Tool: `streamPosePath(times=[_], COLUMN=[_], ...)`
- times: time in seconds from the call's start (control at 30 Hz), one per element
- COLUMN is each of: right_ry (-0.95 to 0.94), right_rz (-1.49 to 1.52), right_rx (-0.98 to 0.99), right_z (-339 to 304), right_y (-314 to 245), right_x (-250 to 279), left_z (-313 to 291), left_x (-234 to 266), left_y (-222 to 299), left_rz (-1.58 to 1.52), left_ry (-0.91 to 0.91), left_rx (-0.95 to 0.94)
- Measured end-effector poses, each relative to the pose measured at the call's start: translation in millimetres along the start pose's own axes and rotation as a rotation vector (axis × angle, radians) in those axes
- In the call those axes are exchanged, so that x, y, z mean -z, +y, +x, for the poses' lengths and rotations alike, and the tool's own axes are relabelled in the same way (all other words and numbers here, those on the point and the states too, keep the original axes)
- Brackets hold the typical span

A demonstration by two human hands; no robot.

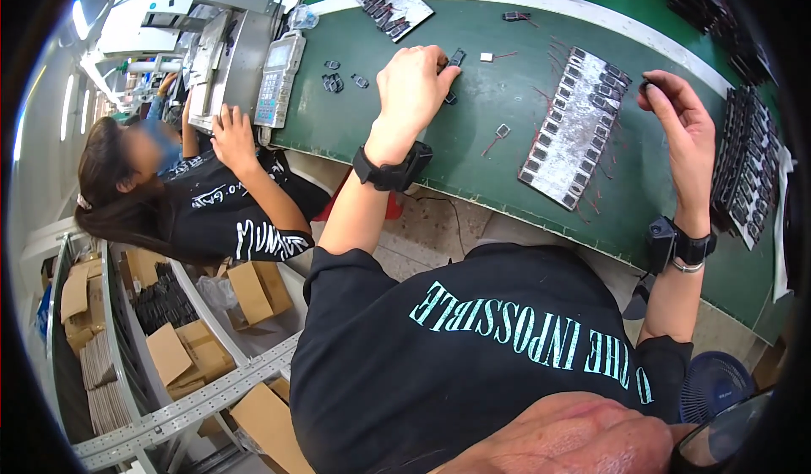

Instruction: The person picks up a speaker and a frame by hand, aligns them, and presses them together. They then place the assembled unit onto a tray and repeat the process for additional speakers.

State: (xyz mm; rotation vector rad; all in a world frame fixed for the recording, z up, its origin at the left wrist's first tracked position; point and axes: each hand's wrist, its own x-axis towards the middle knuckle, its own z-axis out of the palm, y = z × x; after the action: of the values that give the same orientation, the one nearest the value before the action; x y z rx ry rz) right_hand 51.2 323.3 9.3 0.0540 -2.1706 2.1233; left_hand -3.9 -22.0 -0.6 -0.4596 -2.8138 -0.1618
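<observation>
- apparently, a small dark piece (645, 86) is held above the bench (481, 166), toward its right end, pinched between thumb and forefinger of the right hand (688, 123), those fingers closed down tight on it.
- the left hand (414, 85) has its fingers curled at a small black part (457, 57), farther left along the bench; i can't tell if they grip it.
- between the hands, a metal plate (570, 123) bearing small black frames (600, 100) slants toward the near edge.
- stacked plates (748, 170) crowd the right end.
- a keypad device (280, 77) sits at the left end, near a co-worker (224, 195).
</observation>
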Motion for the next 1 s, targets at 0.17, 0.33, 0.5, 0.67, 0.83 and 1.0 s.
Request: streamPosePath(times=[0.17, 0.33, 0.5, 0.67, 0.83, 1.0], right_ry=[-0.090, -0.145, -0.157, -0.097, 0.099, 0.021], right_rz=[0.059, 0.113, 0.150, 0.152, -0.302, -0.232], right_rx=[0.004, -0.021, -0.125, -0.110, 0.210, 0.075], right_z=[-2.7, -7.5, 0.2, 2.5, -0.7, -2.7], right_y=[2.9, 10.4, 24.6, 29.1, 13.9, 11.8], right_x=[-6.5, -21.6, -11.4, -4.6, -12.4, -22.9], left_z=[8.6, 30.7, 44.1, 40.8, 39.7, 37.7], left_x=[13.3, 27.4, 5.1, -19.4, -31.0, -31.6], left_y=[32.8, 100.7, 131.6, 139.2, 133.4, 131.1], left_rz=[-0.281, -0.649, -1.050, -1.197, -1.300, -1.368], left_ry=[0.015, -0.167, -0.353, -0.301, -0.319, -0.338], left_rx=[0.063, -0.122, -0.017, -0.058, 0.040, 0.058])
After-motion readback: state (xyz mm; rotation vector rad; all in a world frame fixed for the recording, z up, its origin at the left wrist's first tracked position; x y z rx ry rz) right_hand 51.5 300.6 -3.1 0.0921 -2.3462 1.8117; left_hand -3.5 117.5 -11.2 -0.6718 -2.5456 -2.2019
